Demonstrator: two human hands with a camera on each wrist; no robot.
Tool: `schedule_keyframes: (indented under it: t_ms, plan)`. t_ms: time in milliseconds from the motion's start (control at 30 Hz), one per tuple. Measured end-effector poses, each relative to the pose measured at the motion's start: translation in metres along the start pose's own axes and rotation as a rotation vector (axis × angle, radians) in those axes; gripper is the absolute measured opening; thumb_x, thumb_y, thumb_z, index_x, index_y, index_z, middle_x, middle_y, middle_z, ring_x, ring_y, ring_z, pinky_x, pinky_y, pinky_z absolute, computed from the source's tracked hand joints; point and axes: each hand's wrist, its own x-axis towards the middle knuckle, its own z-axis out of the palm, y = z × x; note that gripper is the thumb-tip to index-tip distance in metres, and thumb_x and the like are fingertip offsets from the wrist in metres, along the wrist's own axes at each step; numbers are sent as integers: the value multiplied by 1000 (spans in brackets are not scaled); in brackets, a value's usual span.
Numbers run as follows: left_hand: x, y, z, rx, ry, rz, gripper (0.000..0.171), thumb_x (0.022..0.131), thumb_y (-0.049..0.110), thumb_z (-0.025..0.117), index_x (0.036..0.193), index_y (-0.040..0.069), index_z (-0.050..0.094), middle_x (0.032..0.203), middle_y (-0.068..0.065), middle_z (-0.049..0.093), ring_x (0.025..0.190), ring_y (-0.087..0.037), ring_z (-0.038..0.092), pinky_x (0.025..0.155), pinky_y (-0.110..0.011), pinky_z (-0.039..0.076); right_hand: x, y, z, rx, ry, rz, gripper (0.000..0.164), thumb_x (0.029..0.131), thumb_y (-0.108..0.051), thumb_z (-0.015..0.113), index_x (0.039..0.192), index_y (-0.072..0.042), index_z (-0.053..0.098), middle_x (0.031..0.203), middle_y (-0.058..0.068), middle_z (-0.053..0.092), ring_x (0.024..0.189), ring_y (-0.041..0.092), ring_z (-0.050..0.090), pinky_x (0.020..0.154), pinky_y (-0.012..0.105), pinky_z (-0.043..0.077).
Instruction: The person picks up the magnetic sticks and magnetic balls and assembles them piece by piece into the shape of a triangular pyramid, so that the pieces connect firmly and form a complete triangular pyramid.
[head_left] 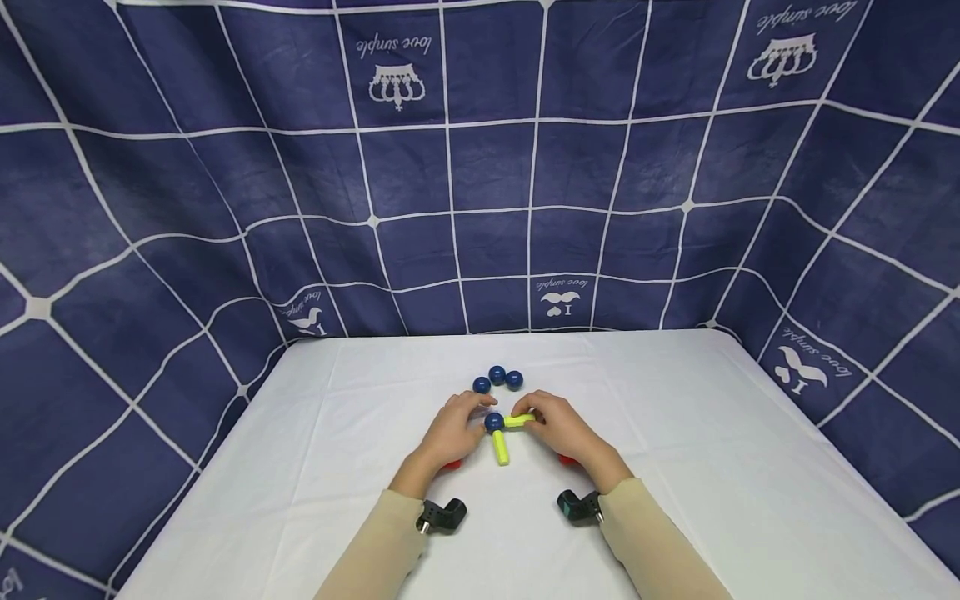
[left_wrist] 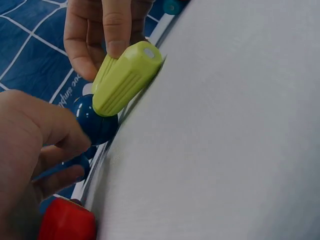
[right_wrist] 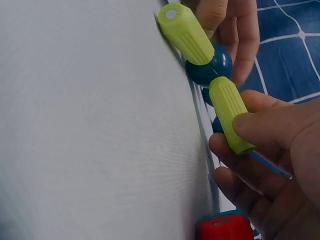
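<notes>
A blue ball has two yellow-green ridged rods joined to it. One yellow rod points toward the person; the other yellow rod points to the right. My right hand pinches this right-hand rod between thumb and fingers. My left hand is around the blue ball's left side, its thumb against the ball and its fingers curved past the far side. In the left wrist view, the near rod shows a small silvery disc on its end and partly hides the ball.
Three more blue balls sit together just beyond the hands on the white tabletop. Red pieces lie partly hidden under each wrist, one red piece left and one red piece right. A blue checked cloth hangs behind the table.
</notes>
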Motion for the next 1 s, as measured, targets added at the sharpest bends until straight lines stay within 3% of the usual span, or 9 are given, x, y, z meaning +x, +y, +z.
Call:
schedule_keyframes:
  t_ms: [133, 267, 533, 800, 1000]
  plan:
    - [-2, 0, -3, -5, -76, 67, 45, 83, 6, 66, 124, 25, 66, 133, 2, 64, 125, -24, 56, 107, -52, 41, 0, -1, 2, -4, 12, -20, 23, 89, 0, 69, 102, -19, 70, 106, -3, 69, 91, 11, 58, 84, 32, 51]
    - [-2, -1, -5, -75, -102, 65, 37, 86, 9, 72, 119, 25, 69, 128, 3, 66, 122, -21, 59, 106, -46, 45, 1, 0, 4, 1, 24, 3, 22, 89, -1, 70, 102, -19, 70, 105, -2, 69, 93, 12, 61, 87, 35, 53]
    - [-2, -3, -6, -149, -106, 49, 34, 85, 14, 79, 116, 25, 71, 117, 5, 69, 106, -14, 62, 97, -39, 51, 1, 1, 3, 27, 38, 13, 20, 89, -2, 71, 102, -16, 70, 100, -2, 69, 94, 13, 63, 89, 37, 55]
    - [-4, -6, -5, -191, -97, -6, 31, 83, 16, 81, 112, 25, 72, 110, 5, 70, 105, -15, 63, 99, -43, 50, 4, 4, -1, 76, 47, 33, 19, 93, -6, 68, 108, -17, 70, 107, 0, 71, 98, 17, 66, 90, 38, 55]
    - [-2, -6, -4, -199, -83, -1, 27, 82, 16, 81, 106, 21, 70, 107, 5, 70, 102, -14, 64, 97, -39, 51, 21, 8, -10, 97, 128, 80, 21, 95, -8, 65, 116, -12, 66, 116, 7, 68, 103, 24, 66, 93, 43, 55]
